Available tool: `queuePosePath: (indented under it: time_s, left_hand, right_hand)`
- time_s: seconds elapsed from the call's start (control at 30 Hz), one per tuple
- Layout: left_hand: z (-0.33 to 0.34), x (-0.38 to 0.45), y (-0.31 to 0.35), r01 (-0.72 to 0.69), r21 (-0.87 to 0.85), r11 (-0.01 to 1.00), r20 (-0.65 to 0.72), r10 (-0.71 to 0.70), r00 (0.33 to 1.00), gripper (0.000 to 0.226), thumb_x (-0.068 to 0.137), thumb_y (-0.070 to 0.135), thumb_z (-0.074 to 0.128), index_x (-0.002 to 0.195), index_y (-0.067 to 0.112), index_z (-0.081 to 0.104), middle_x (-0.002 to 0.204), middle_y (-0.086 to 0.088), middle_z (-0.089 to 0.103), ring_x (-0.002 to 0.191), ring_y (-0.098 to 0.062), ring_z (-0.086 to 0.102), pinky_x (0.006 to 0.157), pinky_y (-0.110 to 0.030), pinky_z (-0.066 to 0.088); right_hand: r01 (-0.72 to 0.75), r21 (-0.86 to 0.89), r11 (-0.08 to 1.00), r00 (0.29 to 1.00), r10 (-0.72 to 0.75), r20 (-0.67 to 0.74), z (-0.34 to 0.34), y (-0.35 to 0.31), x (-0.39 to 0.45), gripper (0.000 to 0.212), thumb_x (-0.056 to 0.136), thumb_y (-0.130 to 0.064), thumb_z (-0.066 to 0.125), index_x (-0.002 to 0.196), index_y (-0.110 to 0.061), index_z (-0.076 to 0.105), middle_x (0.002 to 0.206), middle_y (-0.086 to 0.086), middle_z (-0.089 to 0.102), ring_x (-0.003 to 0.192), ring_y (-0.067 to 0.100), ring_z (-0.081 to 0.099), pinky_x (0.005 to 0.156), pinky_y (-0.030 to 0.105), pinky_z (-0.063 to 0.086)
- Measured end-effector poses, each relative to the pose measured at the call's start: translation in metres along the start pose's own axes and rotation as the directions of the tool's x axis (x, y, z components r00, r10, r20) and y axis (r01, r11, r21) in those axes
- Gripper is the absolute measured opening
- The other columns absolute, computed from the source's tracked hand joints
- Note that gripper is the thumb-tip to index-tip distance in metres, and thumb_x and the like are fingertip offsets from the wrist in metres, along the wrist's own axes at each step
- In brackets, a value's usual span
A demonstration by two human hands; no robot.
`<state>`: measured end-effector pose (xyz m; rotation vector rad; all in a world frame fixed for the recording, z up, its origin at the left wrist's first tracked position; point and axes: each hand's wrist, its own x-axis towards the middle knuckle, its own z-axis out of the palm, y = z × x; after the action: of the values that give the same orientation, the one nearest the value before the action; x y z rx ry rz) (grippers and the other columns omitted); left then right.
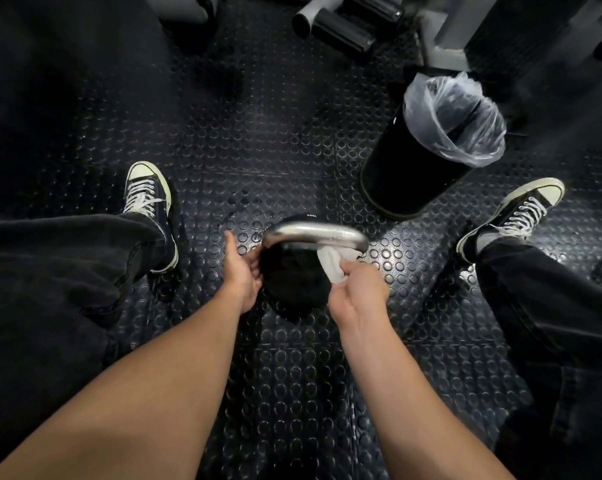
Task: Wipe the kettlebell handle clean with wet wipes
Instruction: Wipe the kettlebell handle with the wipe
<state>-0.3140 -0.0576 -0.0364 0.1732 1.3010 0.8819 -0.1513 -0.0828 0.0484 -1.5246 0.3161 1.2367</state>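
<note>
**Chrome handle, white wipe at its right end**

Black and round, the kettlebell (pixel 294 285) stands on the studded rubber floor (pixel 285 140) between the person's two feet. Its chrome handle (pixel 313 233) arches over the top of it. The right hand (pixel 358 292), just right of the kettlebell, pinches a crumpled white wet wipe (pixel 334 263) with curled fingers; the wipe is wrapped against the handle's right end where it bends down to the body. The left hand (pixel 242 271) rests against the kettlebell's left side, thumb raised, fingers curving round the black body. Beyond the kettlebell to the right stands a black bin (pixel 407 174) with a clear plastic liner, well apart from it. Black sneakers with white laces flank the kettlebell, the left sneaker (pixel 150 202) and the right sneaker (pixel 514 216)
</note>
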Motion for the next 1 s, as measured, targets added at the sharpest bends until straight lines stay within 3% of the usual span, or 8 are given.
queuePosePath:
  time_s: [0.1, 0.2, 0.37, 0.47, 0.63, 0.73, 0.93, 1.0]
  left_hand:
    - [0.000, 0.000, 0.000, 0.000, -0.003, 1.000, 0.003, 0.000, 1.000, 0.101, 0.085, 0.086, 0.019, 0.134, 0.009, 0.060, 0.122, -0.014, 0.070, 0.117, -0.025, 0.064, 0.108, -0.042, 0.046]
    - [0.000, -0.002, 0.001, 0.004, 0.000, 1.000, 0.000, -0.004, 1.000, 0.101, 0.085, 0.086, 0.019, 0.134, 0.009, 0.060, 0.121, -0.014, 0.070, 0.116, -0.026, 0.065, 0.108, -0.044, 0.046]
    - [0.000, -0.001, 0.000, -0.001, -0.011, 1.000, 0.001, 0.001, 1.000, 0.097, 0.088, 0.083, 0.020, 0.134, 0.007, 0.060, 0.123, -0.014, 0.069, 0.118, -0.026, 0.063, 0.111, -0.043, 0.043]
    - [0.001, -0.001, 0.001, -0.002, -0.013, 1.000, -0.007, 0.001, 1.000, 0.097, 0.087, 0.084, 0.021, 0.132, 0.009, 0.062, 0.122, -0.013, 0.070, 0.117, -0.026, 0.064, 0.111, -0.044, 0.043]
    - [0.000, -0.001, 0.000, -0.005, 0.001, 1.000, -0.012, 0.005, 1.000, 0.099, 0.087, 0.084, 0.020, 0.134, 0.006, 0.060, 0.122, -0.015, 0.070, 0.117, -0.027, 0.064, 0.110, -0.044, 0.045]
    - [0.001, -0.002, 0.000, -0.008, -0.005, 1.000, -0.014, 0.008, 1.000, 0.100, 0.088, 0.084, 0.019, 0.135, 0.005, 0.059, 0.123, -0.016, 0.069, 0.117, -0.027, 0.064, 0.109, -0.044, 0.046]
    - [0.001, 0.001, 0.000, 0.009, -0.003, 1.000, 0.002, -0.009, 1.000, 0.100, 0.088, 0.083, 0.018, 0.139, 0.005, 0.054, 0.130, -0.016, 0.065, 0.121, -0.027, 0.061, 0.108, -0.042, 0.045]
    - [0.000, 0.002, -0.001, 0.011, -0.010, 1.000, 0.007, -0.011, 1.000, 0.101, 0.088, 0.084, 0.018, 0.140, 0.005, 0.054, 0.131, -0.017, 0.064, 0.121, -0.027, 0.061, 0.109, -0.042, 0.045]
  right_hand:
    - [-0.004, 0.028, 1.000, 0.999, 0.003, 0.033, 0.002, -0.001, 0.001, 0.018, 0.090, 0.010, 0.054, 0.106, 0.004, 0.062, 0.121, 0.018, 0.064, 0.110, 0.023, 0.063, 0.092, 0.028, 0.051]
    - [-0.028, 0.040, 0.999, 0.999, 0.027, 0.032, 0.008, -0.002, 0.000, 0.027, 0.091, 0.010, 0.053, 0.117, 0.007, 0.060, 0.125, 0.023, 0.063, 0.121, 0.031, 0.061, 0.100, 0.034, 0.050]
    - [-0.040, 0.149, 0.988, 0.999, 0.036, 0.027, -0.001, -0.004, -0.003, 0.036, 0.089, 0.016, 0.051, 0.125, 0.014, 0.056, 0.127, 0.022, 0.063, 0.110, 0.028, 0.065, 0.095, 0.033, 0.052]
    - [-0.092, 0.221, 0.971, 0.994, 0.078, 0.072, 0.007, -0.006, -0.002, 0.036, 0.090, 0.018, 0.047, 0.124, 0.010, 0.056, 0.124, 0.020, 0.063, 0.111, 0.029, 0.066, 0.103, 0.038, 0.051]
    - [-0.096, 0.169, 0.981, 0.995, 0.091, 0.033, -0.004, -0.008, -0.009, 0.024, 0.090, 0.014, 0.053, 0.111, 0.006, 0.061, 0.111, 0.015, 0.066, 0.092, 0.022, 0.066, 0.069, 0.025, 0.052]
    - [-0.127, 0.248, 0.960, 0.991, 0.114, 0.065, 0.005, -0.007, -0.002, 0.034, 0.090, 0.014, 0.050, 0.123, 0.009, 0.056, 0.124, 0.018, 0.062, 0.101, 0.024, 0.066, 0.080, 0.026, 0.055]
    - [-0.109, 0.254, 0.961, 0.993, 0.093, 0.075, 0.000, -0.003, -0.002, 0.034, 0.089, 0.017, 0.048, 0.122, 0.011, 0.055, 0.123, 0.023, 0.062, 0.108, 0.031, 0.065, 0.087, 0.032, 0.055]
    - [-0.112, 0.237, 0.965, 0.993, 0.097, 0.072, 0.005, -0.003, 0.001, 0.037, 0.088, 0.018, 0.049, 0.124, 0.011, 0.055, 0.125, 0.021, 0.062, 0.106, 0.029, 0.066, 0.081, 0.029, 0.055]
